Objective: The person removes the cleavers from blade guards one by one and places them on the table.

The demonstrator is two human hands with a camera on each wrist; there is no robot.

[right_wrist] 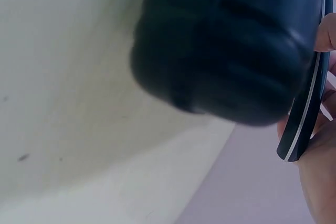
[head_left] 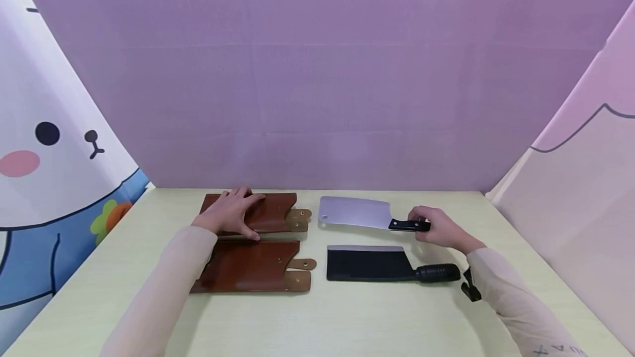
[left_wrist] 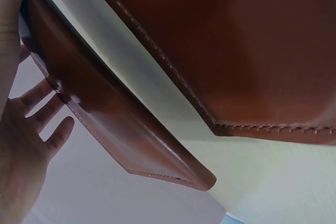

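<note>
Two brown leather knife sheaths lie one behind the other on the left. My left hand point(head_left: 229, 212) spans the far sheath point(head_left: 273, 211), fingers at its back edge and thumb at its front edge; the left wrist view shows fingers point(left_wrist: 59, 135) along the stitched edge. The near sheath point(head_left: 250, 271) lies just in front. On the right, my right hand point(head_left: 439, 228) grips the black handle point(head_left: 407, 225) of a silver cleaver point(head_left: 354, 212), its blade pointing left. Nearer lies a black-bladed cleaver point(head_left: 367, 264), its ridged handle point(right_wrist: 226, 51) large and blurred in the right wrist view.
Snap straps point(head_left: 300, 214) stick out from the sheaths' right ends. A pale table point(head_left: 357, 318) carries everything. Behind it rises a purple cloth point(head_left: 317, 98), with printed cloths at the left point(head_left: 64, 180) and right point(head_left: 585, 197). A black strap point(head_left: 470, 285) hangs at my right wrist.
</note>
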